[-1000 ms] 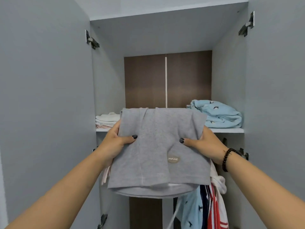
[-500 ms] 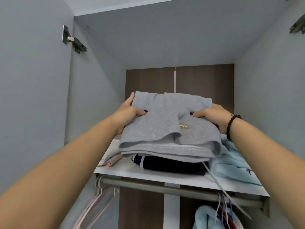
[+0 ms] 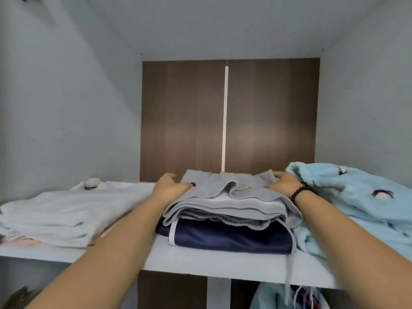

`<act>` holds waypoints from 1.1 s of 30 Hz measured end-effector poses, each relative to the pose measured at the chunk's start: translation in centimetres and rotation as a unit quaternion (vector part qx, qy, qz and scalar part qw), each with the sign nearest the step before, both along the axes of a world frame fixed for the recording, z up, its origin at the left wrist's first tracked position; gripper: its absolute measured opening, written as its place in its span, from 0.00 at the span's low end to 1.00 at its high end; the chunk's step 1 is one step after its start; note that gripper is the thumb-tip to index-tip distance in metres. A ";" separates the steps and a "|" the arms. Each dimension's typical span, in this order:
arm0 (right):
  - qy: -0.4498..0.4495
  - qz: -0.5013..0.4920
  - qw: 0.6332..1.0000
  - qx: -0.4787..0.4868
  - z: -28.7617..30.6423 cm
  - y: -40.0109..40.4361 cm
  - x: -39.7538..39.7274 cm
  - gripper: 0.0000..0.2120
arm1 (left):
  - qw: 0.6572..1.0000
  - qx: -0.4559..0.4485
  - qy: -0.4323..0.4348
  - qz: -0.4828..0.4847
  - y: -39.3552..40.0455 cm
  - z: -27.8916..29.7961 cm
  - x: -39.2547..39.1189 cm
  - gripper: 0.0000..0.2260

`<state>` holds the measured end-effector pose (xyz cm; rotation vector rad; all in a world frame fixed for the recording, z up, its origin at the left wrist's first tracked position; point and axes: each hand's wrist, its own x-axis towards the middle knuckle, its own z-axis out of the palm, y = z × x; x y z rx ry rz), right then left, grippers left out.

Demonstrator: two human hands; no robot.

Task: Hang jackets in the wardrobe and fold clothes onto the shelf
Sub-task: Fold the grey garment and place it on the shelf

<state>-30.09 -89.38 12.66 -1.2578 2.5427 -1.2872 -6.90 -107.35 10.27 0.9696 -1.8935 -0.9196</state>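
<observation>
Head view shows the folded grey garment (image 3: 231, 201) lying on a navy one (image 3: 229, 238) on the shelf (image 3: 200, 262). Left hand (image 3: 169, 186) and right hand (image 3: 284, 184) grip its two sides, fingers curled on the cloth, between a white pile (image 3: 58, 217) and a light blue one (image 3: 356, 201).

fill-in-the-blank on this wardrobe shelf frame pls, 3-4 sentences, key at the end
1. The folded grey garment lies on top of a folded ____ garment.
2. Right of that stack lies a fluffy garment coloured light ____.
3. The beaded bracelet sits on the person's ____ wrist.
4. The left hand and right hand hold the grey garment at its two ____.

Missing words: navy blue; blue; right; sides
</observation>
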 end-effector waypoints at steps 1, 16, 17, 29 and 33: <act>0.046 -0.025 0.996 -0.068 -0.1 0.4 0.7 0.33 | 0.996 -0.079 0.031 0.035 1.0 0.1 0.2 0.29; 0.240 0.172 0.929 0.225 -2.4 4.2 7.8 0.23 | 0.878 -0.299 -0.328 -0.180 7.4 -2.2 2.9 0.28; 0.287 0.153 0.917 0.232 -3.4 4.6 7.8 0.26 | 0.875 -0.315 -0.332 -0.160 7.7 -3.3 3.4 0.28; 0.354 0.098 0.901 0.232 -6.1 5.1 8.2 0.28 | 0.895 -0.285 -0.318 -0.129 7.4 -4.2 4.1 0.27; 0.352 0.090 0.903 0.229 -6.3 5.0 8.0 0.28 | 0.896 -0.288 -0.313 -0.124 7.5 -4.3 4.1 0.27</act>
